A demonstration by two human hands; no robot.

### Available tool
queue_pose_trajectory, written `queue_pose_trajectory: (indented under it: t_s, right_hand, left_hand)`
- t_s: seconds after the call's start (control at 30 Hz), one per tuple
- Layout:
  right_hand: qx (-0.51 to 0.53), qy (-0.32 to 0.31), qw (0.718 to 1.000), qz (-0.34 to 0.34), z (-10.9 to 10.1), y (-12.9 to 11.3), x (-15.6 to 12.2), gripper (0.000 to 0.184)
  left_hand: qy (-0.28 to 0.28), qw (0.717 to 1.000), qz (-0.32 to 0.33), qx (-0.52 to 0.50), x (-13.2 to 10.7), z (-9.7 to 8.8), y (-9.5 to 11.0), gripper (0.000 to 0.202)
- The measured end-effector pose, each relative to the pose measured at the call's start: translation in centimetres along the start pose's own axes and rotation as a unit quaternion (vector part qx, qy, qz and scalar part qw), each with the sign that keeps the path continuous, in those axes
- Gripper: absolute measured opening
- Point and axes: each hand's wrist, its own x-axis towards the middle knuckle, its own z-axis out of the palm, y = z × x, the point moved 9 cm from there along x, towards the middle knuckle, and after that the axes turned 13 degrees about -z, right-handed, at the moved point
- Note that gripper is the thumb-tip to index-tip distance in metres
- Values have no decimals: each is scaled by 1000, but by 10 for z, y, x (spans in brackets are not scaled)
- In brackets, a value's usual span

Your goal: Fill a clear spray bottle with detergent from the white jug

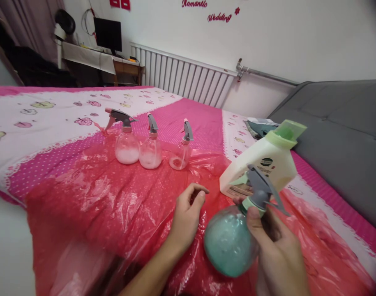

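My right hand [275,242] grips a green spray bottle [229,242] by its neck. The bottle tilts, with its grey trigger head [260,187] up to the right and cloudy, bubbly liquid inside. To its left, my left hand [188,209] is empty, its fingers loosely curled and a gap between thumb and forefinger. Just behind the green bottle stands a large cream detergent bottle [268,160] with a translucent green cap [289,131]. Three clear pinkish spray bottles stand farther back: a left one [128,150] and a middle one [151,154] with whitish foam, and a right one [180,156] holding little.
Red plastic sheeting [114,197] lies wrinkled over the pink and white bedspread [194,119]. A grey padded headboard [335,135] rises at the right, with folded cloth [260,127] beside it. Behind are a radiator [184,74] and a desk [89,59] with a monitor [108,35].
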Motion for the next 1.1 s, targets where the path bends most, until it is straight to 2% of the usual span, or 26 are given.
queue_pose_trajectory:
  t_s: [0.1, 0.23, 0.4, 0.53, 0.67, 0.9, 1.0, 1.1]
  right_hand:
    - [2, 15, 1000, 1, -2, 1, 0, 66]
    - [33, 4, 999, 16, 1, 5, 0, 63]
    - [20, -7, 1000, -15, 0, 0, 1, 61]
    - [-47, 43, 998, -23, -12, -2, 1, 62]
    - [26, 53, 998, 5, -9, 4, 0, 65]
    - [24, 52, 998, 7, -10, 11, 0, 64]
    - [57, 22, 998, 10, -4, 12, 1, 62]
    - [94, 19, 995, 23, 1, 12, 0, 62]
  left_hand:
    - [-6, 1000, 11, 16, -2, 2, 5, 16]
    - [-35, 999, 11, 33, -4, 9, 6, 19]
    - [-63, 994, 37, 82, -9, 17, 9, 25]
    - [-53, 991, 57, 108, -11, 17, 12, 27]
    - [-40, 991, 65, 112, -10, 14, 13, 25]
    - [-35, 993, 72, 90, -9, 11, 13, 21]
    - [-45, 991, 85, 90, -12, 13, 16, 21]
    - [-54, 990, 97, 92, -13, 15, 18, 22]
